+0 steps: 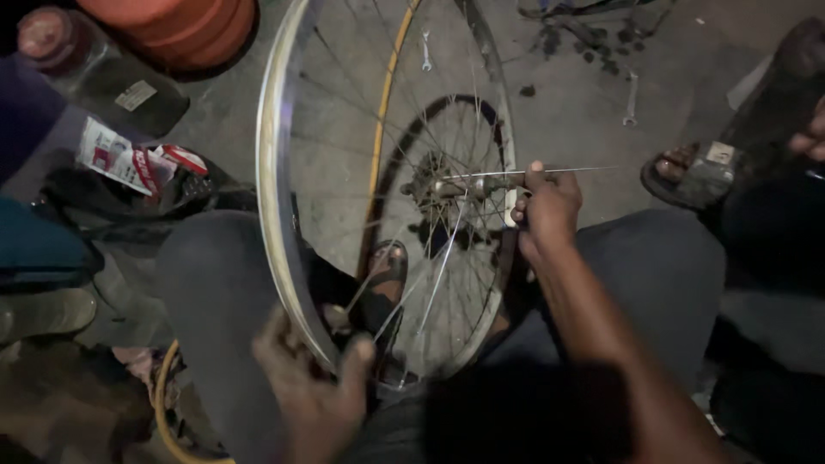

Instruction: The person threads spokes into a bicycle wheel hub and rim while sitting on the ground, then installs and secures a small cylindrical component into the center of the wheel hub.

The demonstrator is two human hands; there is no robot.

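1. Gripped between thumb and fingers of the right hand (550, 206) is a thin loose spoke (559, 170), held level beside the hub (447, 185) of a bicycle wheel (387, 189); the fingers are closed around it.
2. Near the bottom of the wheel, the rim (275, 172) is clasped by the left hand (314, 391), with the thumb on one side and the fingers curled over the other; the hand is blurred, so the exact hold cannot be made out.
3. The wheel is stood upright between the person's knees, its lower edge close to a sandalled foot (387, 275) seen through the spokes.
4. As for progress, many spokes are seen already laced from hub to rim, while the one in the right hand is not yet seated, so the lacing is judged to be partly done.
5. No tyre is seen on the rim, and a yellow band (382, 129) is seen running along behind the wheel.
6. The right forearm is extended forward from the lower right, wrist roughly straight, hand level with the hub; the left arm is kept low and close to the body.
7. Spanners (630, 99) are seen lying on the concrete floor (567, 103) beyond the wheel, well apart from both hands, and another person's sandalled foot (687, 172) is seen at the right.
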